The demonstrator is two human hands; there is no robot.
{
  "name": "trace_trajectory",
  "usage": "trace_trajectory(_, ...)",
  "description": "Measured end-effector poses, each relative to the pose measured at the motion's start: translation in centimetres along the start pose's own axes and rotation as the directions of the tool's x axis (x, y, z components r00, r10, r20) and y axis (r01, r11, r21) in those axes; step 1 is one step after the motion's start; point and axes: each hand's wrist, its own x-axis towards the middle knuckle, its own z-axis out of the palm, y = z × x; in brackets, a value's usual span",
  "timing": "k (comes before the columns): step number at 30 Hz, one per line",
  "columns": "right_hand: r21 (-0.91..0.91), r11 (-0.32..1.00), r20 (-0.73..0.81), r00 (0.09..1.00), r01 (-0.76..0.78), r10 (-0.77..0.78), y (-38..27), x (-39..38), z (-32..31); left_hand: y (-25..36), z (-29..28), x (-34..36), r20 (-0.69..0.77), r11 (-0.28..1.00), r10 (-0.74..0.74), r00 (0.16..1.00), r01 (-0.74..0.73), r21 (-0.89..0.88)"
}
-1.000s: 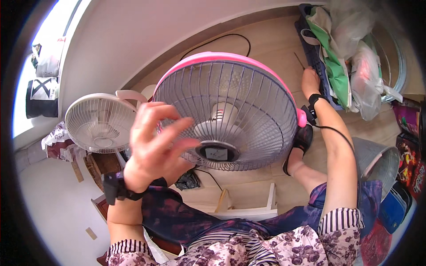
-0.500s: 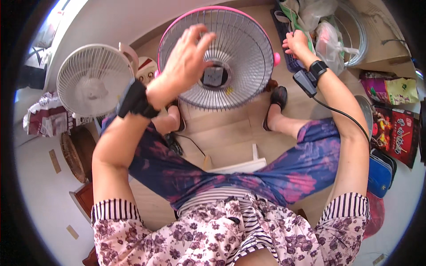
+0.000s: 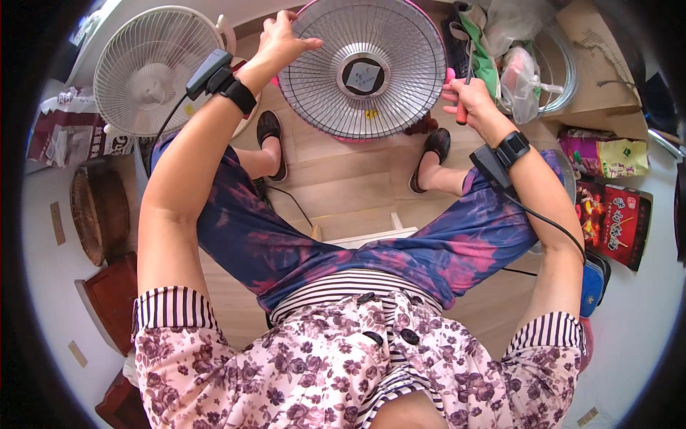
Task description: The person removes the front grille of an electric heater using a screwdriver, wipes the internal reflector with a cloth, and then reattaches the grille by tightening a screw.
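Note:
A round dish-shaped electric heater with a pink rim, a wire grille and a shiny reflector faces up between my feet. My left hand is at its upper left rim, thumb and fingers apart, the thumb over the grille; whether the fingertips press on the rim I cannot tell. In my right hand, beside the heater's right pink knob, is a screwdriver with a red handle, its thin dark shaft pointing away from me.
A white fan stands left of the heater. At the far right lie plastic bags, a coil of clear tubing and a cardboard box. Colourful packets lie on the right, a round woven basket on the left.
My left hand has moved from over the grille out to the heater's upper left rim. My right hand has come nearer, and the screwdriver now shows in it. The view has shifted.

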Motion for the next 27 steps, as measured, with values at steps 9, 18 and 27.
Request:
trace_trajectory(9, 0.241, 0.970, -0.032, 0.999, -0.022, 0.031, 2.2, 2.1, -0.2, 0.1, 4.3, -0.6, -0.045, 0.991, -0.054, 0.997, 0.048, -0.126)
trace_trajectory(18, 0.254, 0.967, -0.132, 0.991, 0.003, 0.032, 2.7, 2.8, -0.8, 3.1, 4.5, -1.0, -0.051, 0.965, -0.168, 0.984, 0.154, -0.212)
trace_trajectory(27, 0.192, 0.980, -0.118, 0.992, 0.055, -0.033, 2.3, 1.3, -1.8, 3.7, 4.1, -1.8, -0.034, 0.968, -0.144, 0.989, 0.134, -0.212)
